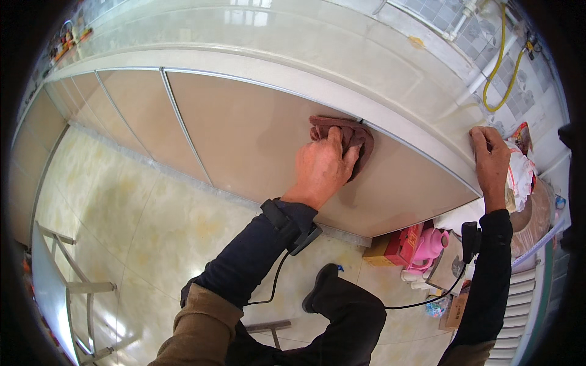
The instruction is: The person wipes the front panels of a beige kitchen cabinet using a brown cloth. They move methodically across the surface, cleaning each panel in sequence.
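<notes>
My left hand (323, 168) is closed on a reddish-brown cloth (360, 143), pressing it to the upper part of a beige cabinet door (250, 134), just beneath the metal trim. Part of the cloth is bunched under the fingers and its edge hangs past them. At the right end of the pale countertop (293, 64), my right hand (491, 158) grips the edge with bent fingers; the fingertips are partly hidden. Both wrists carry a black strapped device with a cable.
Below the counter's right end stand a pink thermos jug (429, 247) and a red box (403, 247). Bags (522, 171) crowd beside my right arm. A yellow hose (497, 79) hangs by the tiled wall. A metal-legged table (55, 293) is at the left, and my foot (320, 287) rests on the floor.
</notes>
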A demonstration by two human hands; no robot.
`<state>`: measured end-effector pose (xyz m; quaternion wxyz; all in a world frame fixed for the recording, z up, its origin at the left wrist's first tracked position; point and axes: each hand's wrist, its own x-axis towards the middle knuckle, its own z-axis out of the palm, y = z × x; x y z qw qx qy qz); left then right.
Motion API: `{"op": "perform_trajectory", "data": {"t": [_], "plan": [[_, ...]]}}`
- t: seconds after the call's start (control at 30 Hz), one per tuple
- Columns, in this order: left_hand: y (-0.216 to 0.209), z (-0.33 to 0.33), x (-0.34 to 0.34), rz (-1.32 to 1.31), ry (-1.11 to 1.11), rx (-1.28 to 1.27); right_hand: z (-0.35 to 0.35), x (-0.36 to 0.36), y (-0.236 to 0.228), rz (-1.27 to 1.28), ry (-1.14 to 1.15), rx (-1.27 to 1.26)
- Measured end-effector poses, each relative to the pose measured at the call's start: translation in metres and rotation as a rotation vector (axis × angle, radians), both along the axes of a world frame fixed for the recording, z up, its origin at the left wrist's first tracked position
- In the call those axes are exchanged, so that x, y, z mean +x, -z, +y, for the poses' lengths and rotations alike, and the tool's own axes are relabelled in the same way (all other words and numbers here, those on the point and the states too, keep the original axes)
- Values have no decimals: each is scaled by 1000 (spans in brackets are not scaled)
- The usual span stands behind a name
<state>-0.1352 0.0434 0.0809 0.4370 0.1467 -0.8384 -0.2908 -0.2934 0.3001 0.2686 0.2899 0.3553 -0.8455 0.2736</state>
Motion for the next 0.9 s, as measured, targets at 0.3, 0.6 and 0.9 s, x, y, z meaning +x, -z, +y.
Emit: {"op": "perform_trajectory", "data": {"t": [0.3,0.6,0.9], "plan": [[72,-1,4,-215,28,41,-1,2,-1,-10,16,4],[105,-11,27,-431,-3,39,-1,-2,1,0,-14,-32],[-14,-37,33,68,-72,-160,-2,2,0,2,20,-24]]}}
